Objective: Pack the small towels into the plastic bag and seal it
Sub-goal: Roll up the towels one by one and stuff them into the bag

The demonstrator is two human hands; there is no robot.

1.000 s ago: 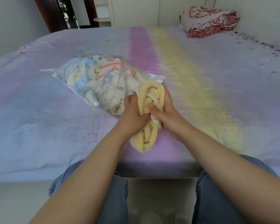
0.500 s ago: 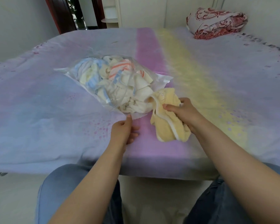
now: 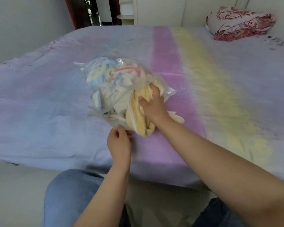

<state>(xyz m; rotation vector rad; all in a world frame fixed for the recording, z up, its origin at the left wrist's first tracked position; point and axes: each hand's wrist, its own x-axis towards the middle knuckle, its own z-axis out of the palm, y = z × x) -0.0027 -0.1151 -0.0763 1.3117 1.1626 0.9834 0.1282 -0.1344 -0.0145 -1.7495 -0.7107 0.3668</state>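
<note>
My right hand (image 3: 154, 106) fingers curl on yellow towel (image 3: 138, 112) at plastic bag (image 3: 105, 82) mouth; left hand (image 3: 119, 143) fingers pinch bag edge, on bed (image 3: 39, 112).

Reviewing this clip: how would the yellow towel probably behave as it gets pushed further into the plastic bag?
Probably floppy: the yellow towel bunches under the right hand and a corner droops outside the plastic bag. Likely light, since it sags without flattening the bed. The left hand pinches the bag's thin edge, which may slip or crumple.
</note>
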